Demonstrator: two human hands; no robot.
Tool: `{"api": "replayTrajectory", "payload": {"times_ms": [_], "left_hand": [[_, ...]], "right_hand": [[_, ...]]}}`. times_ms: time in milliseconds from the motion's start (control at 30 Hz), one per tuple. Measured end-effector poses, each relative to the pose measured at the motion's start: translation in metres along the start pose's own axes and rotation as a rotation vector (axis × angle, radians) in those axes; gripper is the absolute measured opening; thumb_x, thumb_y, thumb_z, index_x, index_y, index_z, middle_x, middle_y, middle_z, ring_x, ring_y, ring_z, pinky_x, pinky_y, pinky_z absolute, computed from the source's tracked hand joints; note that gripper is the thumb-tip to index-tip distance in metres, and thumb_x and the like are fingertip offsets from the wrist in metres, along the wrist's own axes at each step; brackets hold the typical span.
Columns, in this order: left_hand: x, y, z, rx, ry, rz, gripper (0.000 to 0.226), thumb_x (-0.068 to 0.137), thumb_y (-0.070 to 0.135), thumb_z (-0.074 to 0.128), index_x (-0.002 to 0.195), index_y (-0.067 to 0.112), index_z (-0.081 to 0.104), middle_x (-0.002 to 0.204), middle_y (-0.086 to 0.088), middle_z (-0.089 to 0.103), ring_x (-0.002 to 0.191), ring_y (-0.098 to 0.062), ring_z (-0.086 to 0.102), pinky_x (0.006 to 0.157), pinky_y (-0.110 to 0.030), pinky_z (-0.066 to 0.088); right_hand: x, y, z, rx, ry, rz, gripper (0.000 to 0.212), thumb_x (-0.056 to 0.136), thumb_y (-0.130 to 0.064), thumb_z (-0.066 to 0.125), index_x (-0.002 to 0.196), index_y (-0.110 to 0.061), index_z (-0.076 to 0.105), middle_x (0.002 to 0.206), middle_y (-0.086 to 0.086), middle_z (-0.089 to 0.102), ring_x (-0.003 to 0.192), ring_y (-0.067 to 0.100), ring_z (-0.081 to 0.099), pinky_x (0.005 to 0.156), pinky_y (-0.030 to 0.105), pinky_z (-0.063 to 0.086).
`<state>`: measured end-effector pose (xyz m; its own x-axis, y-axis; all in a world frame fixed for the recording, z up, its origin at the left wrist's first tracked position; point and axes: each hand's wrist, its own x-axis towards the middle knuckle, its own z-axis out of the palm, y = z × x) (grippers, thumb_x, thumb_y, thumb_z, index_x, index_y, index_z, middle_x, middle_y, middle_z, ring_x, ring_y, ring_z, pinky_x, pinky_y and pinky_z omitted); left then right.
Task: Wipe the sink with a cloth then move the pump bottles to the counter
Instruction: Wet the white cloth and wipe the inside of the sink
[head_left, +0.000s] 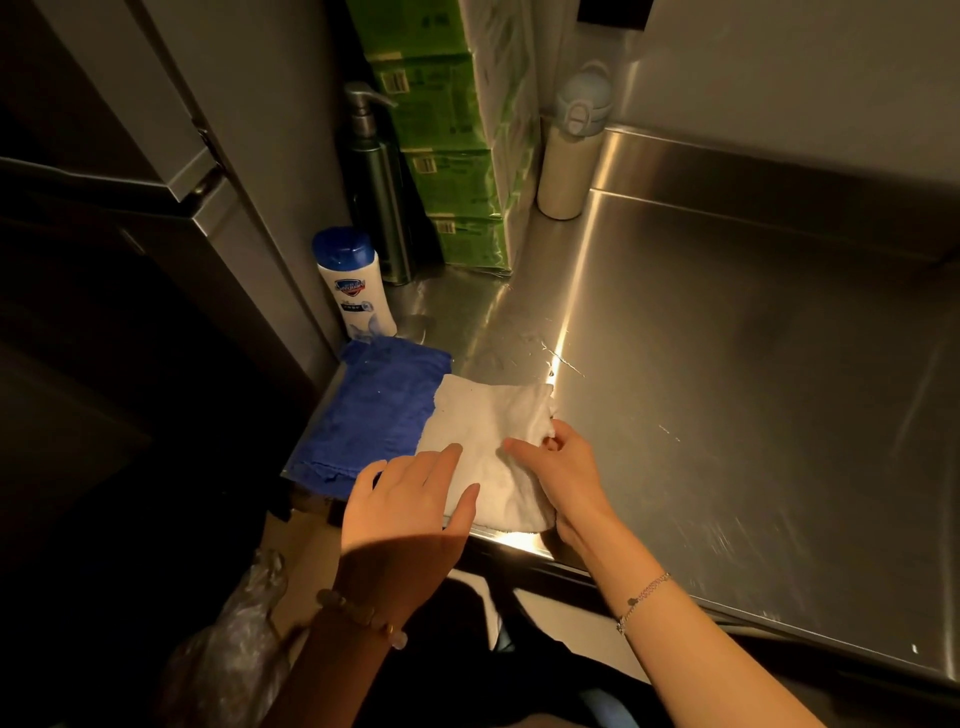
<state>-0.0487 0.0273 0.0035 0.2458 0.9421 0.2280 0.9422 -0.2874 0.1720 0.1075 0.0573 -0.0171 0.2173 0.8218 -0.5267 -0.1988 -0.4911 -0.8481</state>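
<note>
Pinching the white cloth (488, 426), right hand (563, 480) sits beside the flat left hand (410, 501).

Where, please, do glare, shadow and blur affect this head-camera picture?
Head view: dim, warm light; glare streaks the counter beyond the white cloth; a shadow crosses the left hand; the far left is nearly black; the counter's right side looks motion-smeared; edges bow from the wide lens.

Desk (727, 389), centre and right: broad open steel, reachable from the front edge. Left rear corner crowded: green boxes (452, 156) stacked high, dark pump bottle (379, 197) tight beside them, white bottle (353, 291) in front, flask (569, 150) by the back wall. Blue cloth (374, 410) and white cloth (488, 431) cover front-left.
</note>
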Motion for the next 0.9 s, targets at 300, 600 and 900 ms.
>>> {"api": "replayTrajectory", "payload": {"times_ms": [300, 600, 900], "left_hand": [[0.006, -0.005, -0.006, -0.004, -0.046, -0.004, 0.048, 0.081, 0.046, 0.038, 0.104, 0.018, 0.070, 0.078, 0.006, 0.071, 0.068, -0.014, 0.067, 0.069, -0.033, 0.053], [0.020, -0.009, -0.026, -0.047, 0.050, 0.061, 0.044, 0.082, 0.040, 0.042, 0.103, 0.013, 0.068, 0.079, 0.001, 0.070, 0.068, -0.020, 0.065, 0.069, -0.033, 0.050], [0.037, 0.005, -0.042, -0.096, 0.039, 0.136, 0.044, 0.086, 0.042, 0.041, 0.112, 0.015, 0.065, 0.086, 0.004, 0.069, 0.077, -0.018, 0.065, 0.073, -0.034, 0.049]], "right_hand": [[-0.002, 0.000, 0.000, -0.158, 0.031, -0.130, 0.036, 0.076, -0.002, 0.067, 0.107, -0.018, 0.056, 0.098, 0.001, 0.065, 0.086, 0.014, 0.062, 0.062, 0.017, 0.048], [-0.022, -0.030, -0.004, 0.028, 0.053, -0.241, 0.025, 0.076, -0.002, 0.069, 0.090, -0.022, 0.065, 0.090, 0.005, 0.072, 0.082, 0.019, 0.070, 0.067, 0.027, 0.058], [-0.040, -0.061, -0.030, -0.027, 0.174, -0.357, 0.024, 0.076, -0.007, 0.071, 0.098, -0.015, 0.065, 0.087, -0.001, 0.071, 0.075, 0.008, 0.068, 0.065, 0.021, 0.056]]}}
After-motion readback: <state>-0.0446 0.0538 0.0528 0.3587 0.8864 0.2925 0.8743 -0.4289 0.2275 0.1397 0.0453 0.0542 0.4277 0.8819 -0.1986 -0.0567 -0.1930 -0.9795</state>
